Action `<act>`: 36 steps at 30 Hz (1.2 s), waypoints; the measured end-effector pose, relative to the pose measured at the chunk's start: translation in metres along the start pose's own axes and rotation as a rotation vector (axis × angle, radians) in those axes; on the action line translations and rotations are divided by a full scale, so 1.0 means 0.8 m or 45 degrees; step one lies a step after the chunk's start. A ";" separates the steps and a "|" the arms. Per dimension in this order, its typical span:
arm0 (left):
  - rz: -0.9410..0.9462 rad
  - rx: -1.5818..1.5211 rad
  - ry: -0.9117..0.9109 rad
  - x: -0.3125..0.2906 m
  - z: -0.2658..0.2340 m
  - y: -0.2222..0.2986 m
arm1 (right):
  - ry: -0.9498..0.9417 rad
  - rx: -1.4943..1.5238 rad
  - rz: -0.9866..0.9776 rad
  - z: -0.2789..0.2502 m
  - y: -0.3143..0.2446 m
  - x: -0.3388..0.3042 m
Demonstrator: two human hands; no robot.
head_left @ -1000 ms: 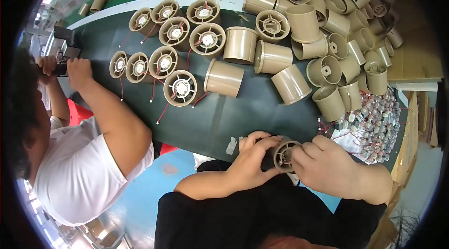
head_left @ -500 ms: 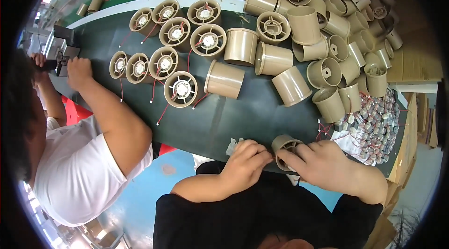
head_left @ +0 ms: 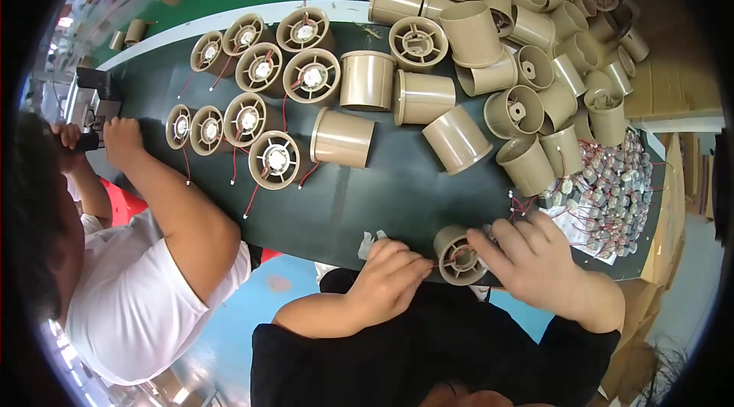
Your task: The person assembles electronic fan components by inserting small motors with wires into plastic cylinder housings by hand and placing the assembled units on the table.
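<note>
Head view, far left: a co-worker's hand (head_left: 124,143) is beside a dark-topped device (head_left: 97,84). To its right, spoked tan cups with red leads (head_left: 277,159) stand on the dark table (head_left: 401,204); a sleeve brushing those trailing leads could tip a cup. Next, a plain cup (head_left: 344,138) lies on its side and could roll if knocked. At the near edge sit clear tape scraps (head_left: 367,243), close enough to stick to a finger. The person's left hand (head_left: 388,277) has its fingertips pinched together, seemingly on a red wire (head_left: 435,264) leaving the near cup (head_left: 446,245). Too hard a pull there could strain the wire or its joint. That cup is at the near edge between the hands, tilted toward the person; the right hand (head_left: 535,262) grips its right side, and a slack hold could let it drop off. Right of that hand, a heap of small motors (head_left: 612,189) has tangled leads; catching one could drag others along. Beyond, piled cups (head_left: 533,27) could slide if bumped.
</note>
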State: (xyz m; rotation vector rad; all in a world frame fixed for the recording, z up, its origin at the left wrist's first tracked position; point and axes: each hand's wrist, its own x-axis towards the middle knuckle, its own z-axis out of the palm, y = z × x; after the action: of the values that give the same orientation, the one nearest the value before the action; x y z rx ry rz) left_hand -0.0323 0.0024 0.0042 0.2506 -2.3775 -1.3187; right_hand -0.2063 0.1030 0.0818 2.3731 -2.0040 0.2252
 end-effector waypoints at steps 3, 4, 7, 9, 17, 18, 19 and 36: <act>-0.018 0.009 0.008 -0.001 0.001 -0.001 | -0.005 -0.010 -0.001 0.002 -0.015 -0.007; -0.017 0.012 0.001 -0.001 0.000 -0.001 | 0.018 0.106 -0.021 0.001 -0.016 -0.008; -0.028 0.023 -0.021 0.001 0.000 -0.002 | 0.127 0.728 0.071 0.020 -0.018 -0.016; -0.118 0.070 -0.108 -0.007 -0.001 -0.005 | 0.082 0.735 0.114 0.034 -0.015 -0.020; -0.018 0.471 0.062 0.017 0.021 0.013 | 0.144 0.384 0.111 0.055 -0.029 -0.038; -0.026 0.452 0.052 0.017 0.024 0.010 | 0.116 0.316 0.119 0.055 -0.033 -0.037; -0.034 0.429 0.041 0.018 0.025 0.008 | 0.086 0.248 0.130 0.056 -0.036 -0.037; 0.000 0.710 0.430 0.055 -0.013 0.012 | 0.093 0.338 1.002 0.051 -0.039 -0.097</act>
State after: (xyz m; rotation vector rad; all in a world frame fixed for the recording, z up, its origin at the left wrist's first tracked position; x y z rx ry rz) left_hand -0.0669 -0.0151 0.0287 0.5789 -2.3854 -0.5273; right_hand -0.1841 0.1794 0.0339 1.5014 -2.9017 0.6056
